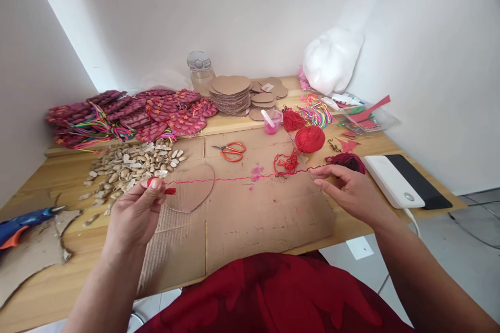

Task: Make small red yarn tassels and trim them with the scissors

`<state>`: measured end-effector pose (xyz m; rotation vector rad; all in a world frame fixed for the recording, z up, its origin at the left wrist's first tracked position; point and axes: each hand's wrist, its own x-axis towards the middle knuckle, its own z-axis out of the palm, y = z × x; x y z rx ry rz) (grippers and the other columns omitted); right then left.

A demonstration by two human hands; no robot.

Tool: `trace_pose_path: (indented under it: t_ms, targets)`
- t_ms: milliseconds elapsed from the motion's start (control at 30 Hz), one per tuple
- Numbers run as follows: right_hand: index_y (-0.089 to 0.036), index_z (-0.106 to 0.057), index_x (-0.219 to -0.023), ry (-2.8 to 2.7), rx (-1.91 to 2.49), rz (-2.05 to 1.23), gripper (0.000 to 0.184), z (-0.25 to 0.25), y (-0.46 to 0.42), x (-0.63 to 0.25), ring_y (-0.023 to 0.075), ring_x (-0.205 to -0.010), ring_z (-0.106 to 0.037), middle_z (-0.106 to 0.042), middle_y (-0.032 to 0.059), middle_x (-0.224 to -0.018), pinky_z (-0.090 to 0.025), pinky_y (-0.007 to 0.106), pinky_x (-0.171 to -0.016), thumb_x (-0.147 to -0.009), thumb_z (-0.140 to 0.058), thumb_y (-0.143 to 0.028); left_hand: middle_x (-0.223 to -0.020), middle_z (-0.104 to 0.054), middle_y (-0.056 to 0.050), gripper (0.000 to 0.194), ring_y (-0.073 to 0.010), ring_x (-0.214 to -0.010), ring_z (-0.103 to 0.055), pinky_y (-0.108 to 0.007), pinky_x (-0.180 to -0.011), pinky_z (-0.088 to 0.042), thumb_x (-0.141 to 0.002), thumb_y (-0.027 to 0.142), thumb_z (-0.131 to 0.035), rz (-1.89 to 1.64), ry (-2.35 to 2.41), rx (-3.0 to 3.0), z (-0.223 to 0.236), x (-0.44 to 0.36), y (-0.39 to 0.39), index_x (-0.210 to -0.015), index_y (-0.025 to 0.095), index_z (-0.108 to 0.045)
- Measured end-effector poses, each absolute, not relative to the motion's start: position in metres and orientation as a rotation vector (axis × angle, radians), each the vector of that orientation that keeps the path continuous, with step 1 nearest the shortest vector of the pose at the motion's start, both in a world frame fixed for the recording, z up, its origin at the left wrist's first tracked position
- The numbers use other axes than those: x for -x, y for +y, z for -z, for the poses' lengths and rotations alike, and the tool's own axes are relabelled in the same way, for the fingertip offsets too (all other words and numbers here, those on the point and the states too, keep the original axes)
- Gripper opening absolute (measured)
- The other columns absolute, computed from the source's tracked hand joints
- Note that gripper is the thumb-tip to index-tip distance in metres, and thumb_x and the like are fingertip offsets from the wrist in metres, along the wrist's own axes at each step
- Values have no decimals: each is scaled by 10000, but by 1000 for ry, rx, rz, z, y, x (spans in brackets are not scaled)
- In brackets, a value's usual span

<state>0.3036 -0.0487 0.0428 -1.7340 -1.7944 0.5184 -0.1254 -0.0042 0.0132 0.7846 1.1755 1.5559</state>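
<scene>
My left hand (pixel 136 210) is closed in a pinch on the end of a red yarn strand, with a short red tuft (pixel 170 191) hanging beside the fingers. The yarn (pixel 230 179) stretches nearly straight across the cardboard to my right hand (pixel 347 190), turning darker towards that side. There, thumb and curved fingers are close around the strand; the exact grip is partly hidden. Behind the right fingers lies a dark red yarn ball (pixel 353 163). A heart-shaped cardboard piece (pixel 191 187) lies under the strand, near my left hand.
Orange-handled scissors (pixel 232 152), a red yarn ball (pixel 310 139) and a pink cup (pixel 272 122) lie beyond the strand. Peanut shells (pixel 133 166) spread at left, near a blue glue gun (pixel 27 225). Stacked cardboard shapes (pixel 230 94) stand behind. A white power bank (pixel 392 182) is at right.
</scene>
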Motion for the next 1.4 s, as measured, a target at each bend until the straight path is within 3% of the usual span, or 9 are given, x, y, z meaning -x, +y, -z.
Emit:
trace_pose_path:
  t_ms: [200,467,667,800,933,1133,1267,1400]
  targets:
    - [-239,-687,-1018,-1905,1686,-334,192,-39,-52,-292,242,-881,-675,-724,76,-1018,-517,400,-796,-906,-568,-340,-695,-605,15,252,-65,-626,-459,-148,-548,-403,-600,245,-882,-1532,1192,-753,-14,127,-13,-724,137,-691]
    - [-223,-643,-1181,-2164,1483,-62,284,-22,-35,-261,275,-1118,-583,-662,99,-1171,-445,454,-1001,-908,-564,-228,-684,-584,8,345,-70,-623,-445,-160,-511,-394,-502,298,-926,-1559,1205,-746,-41,122,-27,-693,138,-687]
    - [-213,-642,-877,-2150,1440,-197,183,-17,-30,-259,224,-929,-623,-689,77,-958,-463,377,-890,-960,-480,-227,-706,-583,-3,393,-78,-637,-439,-162,-506,-388,-449,293,-948,-1611,1222,-696,-52,127,-32,-685,136,-676]
    - [-223,-595,-921,-2064,1483,-365,143,-20,-37,-267,203,-899,-634,-688,61,-974,-477,336,-828,-965,-459,-231,-697,-569,-7,374,-77,-626,-404,-161,-481,-347,-482,298,-937,-1628,1211,-708,-50,133,-30,-675,132,-664]
    - [-211,-601,-1150,-2142,1499,-259,229,-16,-38,-266,250,-1056,-605,-669,97,-1130,-455,394,-938,-953,-512,-284,-699,-573,-9,376,-83,-627,-406,-177,-484,-343,-474,306,-939,-1615,1212,-711,-49,133,-30,-676,137,-670]
    - [-208,-646,-819,-2311,1436,-216,234,-19,-36,-268,217,-841,-586,-679,61,-846,-431,374,-847,-971,-479,-270,-686,-557,-2,316,-84,-631,-406,-173,-492,-357,-529,287,-917,-1645,1200,-747,-53,138,-35,-682,147,-678]
    - [-216,-629,-787,-2346,1436,-288,251,-30,-41,-293,197,-738,-551,-662,34,-760,-407,355,-764,-968,-477,-301,-692,-589,-2,311,-87,-627,-418,-176,-508,-390,-524,297,-916,-1695,1251,-750,-50,144,-36,-670,152,-683]
    - [-219,-627,-765,-2404,1496,-309,283,-34,-48,-314,212,-771,-532,-646,37,-737,-397,356,-744,-973,-464,-320,-692,-596,8,318,-84,-641,-451,-175,-543,-412,-514,288,-923,-1676,1257,-749,-41,141,-33,-691,155,-694]
